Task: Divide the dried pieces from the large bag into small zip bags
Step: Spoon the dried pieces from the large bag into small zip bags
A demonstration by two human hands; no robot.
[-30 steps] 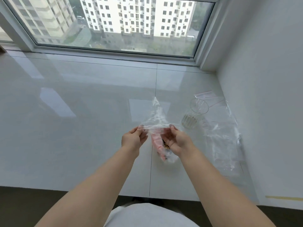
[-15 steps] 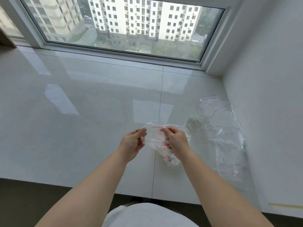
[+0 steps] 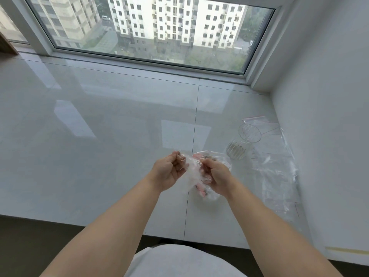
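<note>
A small clear zip bag [image 3: 189, 172] is held between both hands above the white sill. My left hand [image 3: 168, 172] pinches its left edge with curled fingers. My right hand [image 3: 214, 176] grips its right side. Behind and below the small bag lies the large clear bag [image 3: 207, 193] with pink and dark dried pieces showing through it, partly hidden by my right hand. Several flat empty zip bags [image 3: 275, 170] with red seal lines lie to the right, along the wall.
A ribbed clear cup [image 3: 242, 142] lies tipped on the glossy white tiled sill [image 3: 99, 146], right of my hands. The window frame runs along the back and a white wall stands close on the right. The sill's front edge drops to dark floor.
The small bag, first stretched upward, has come down and now bunches between my hands. Both hands have drawn closer together. The camera has tilted a little upward.
</note>
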